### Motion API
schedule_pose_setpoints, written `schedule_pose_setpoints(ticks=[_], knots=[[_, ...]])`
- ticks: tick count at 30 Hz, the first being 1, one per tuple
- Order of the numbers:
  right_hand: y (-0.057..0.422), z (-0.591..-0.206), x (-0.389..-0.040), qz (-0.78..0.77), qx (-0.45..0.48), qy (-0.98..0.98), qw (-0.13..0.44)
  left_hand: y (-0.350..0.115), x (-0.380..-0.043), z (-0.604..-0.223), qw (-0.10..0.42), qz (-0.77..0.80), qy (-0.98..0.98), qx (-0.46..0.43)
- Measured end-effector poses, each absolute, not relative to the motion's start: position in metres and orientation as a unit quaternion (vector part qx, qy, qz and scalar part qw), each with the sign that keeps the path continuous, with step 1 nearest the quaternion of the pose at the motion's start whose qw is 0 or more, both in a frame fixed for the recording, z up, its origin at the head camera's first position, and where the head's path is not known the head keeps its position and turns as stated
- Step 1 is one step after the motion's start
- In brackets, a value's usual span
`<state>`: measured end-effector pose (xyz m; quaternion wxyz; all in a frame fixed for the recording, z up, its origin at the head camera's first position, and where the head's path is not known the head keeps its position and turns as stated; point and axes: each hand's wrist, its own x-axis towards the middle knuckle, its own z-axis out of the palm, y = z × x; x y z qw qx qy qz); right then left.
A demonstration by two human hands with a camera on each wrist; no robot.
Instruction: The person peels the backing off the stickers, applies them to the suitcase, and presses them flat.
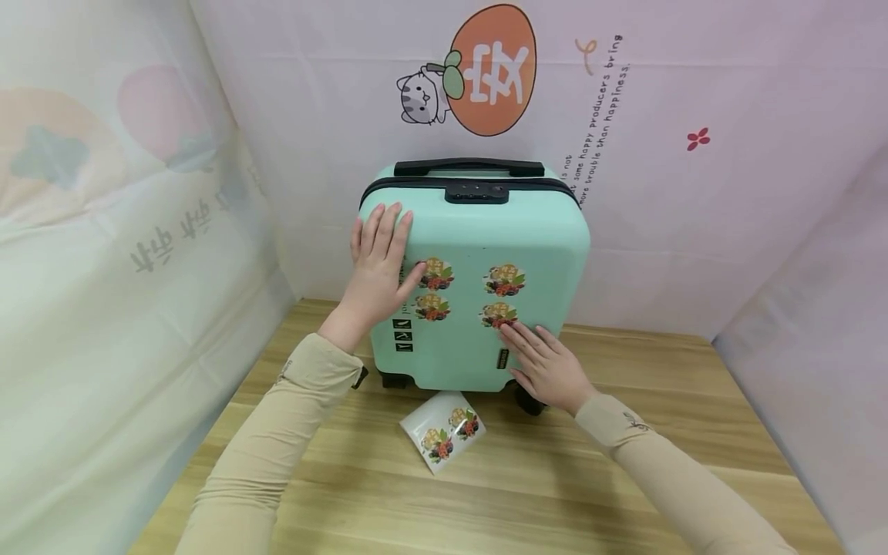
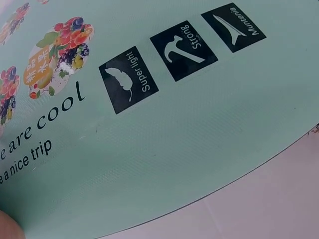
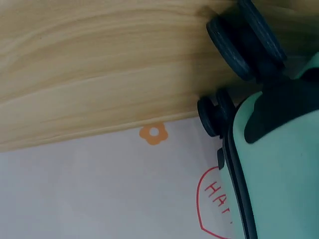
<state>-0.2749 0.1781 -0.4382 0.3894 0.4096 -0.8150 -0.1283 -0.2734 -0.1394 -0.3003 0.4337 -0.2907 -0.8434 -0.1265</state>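
A mint-green suitcase (image 1: pixel 458 354) stands upright on the wooden table, its black handle (image 1: pixel 469 165) on top. Four fruit-pattern stickers would be too exact to name; several fruit stickers (image 1: pixel 505 280) sit on its front. My left hand (image 1: pixel 378 266) lies flat on the upper left of the front, fingers straight, thumb by a sticker. Lower right, my right hand (image 1: pixel 548 366) touches the bottom right sticker (image 1: pixel 498 314) with extended fingertips. Printed black labels (image 2: pixel 183 51) show in the left wrist view. The right wrist view shows suitcase wheels (image 3: pixel 244 45) but no fingers.
A white sticker sheet (image 1: pixel 444 432) with two fruit stickers lies on the wooden table (image 1: pixel 388 509) in front of the suitcase. Behind stands a pale printed cloth (image 1: pixel 652 231), with more cloth at both sides.
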Motion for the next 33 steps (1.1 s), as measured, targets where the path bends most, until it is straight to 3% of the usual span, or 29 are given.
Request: schedule_pose_setpoints(ticks=[15, 23, 33], knots=[[0.182, -0.419, -0.288, -0.171, 0.414, -0.781, 0.435, -0.140, -0.275, -0.302, 0.438, -0.133, -0.842, -0.285], [0.185, -0.422, -0.283, -0.111, 0.433, -0.787, 0.425, -0.140, -0.274, -0.302, 0.438, -0.131, -0.843, -0.282], [0.155, -0.398, -0.292, -0.187, 0.518, -0.736, 0.393, -0.139, -0.275, -0.303, 0.444, -0.123, -0.842, -0.279]])
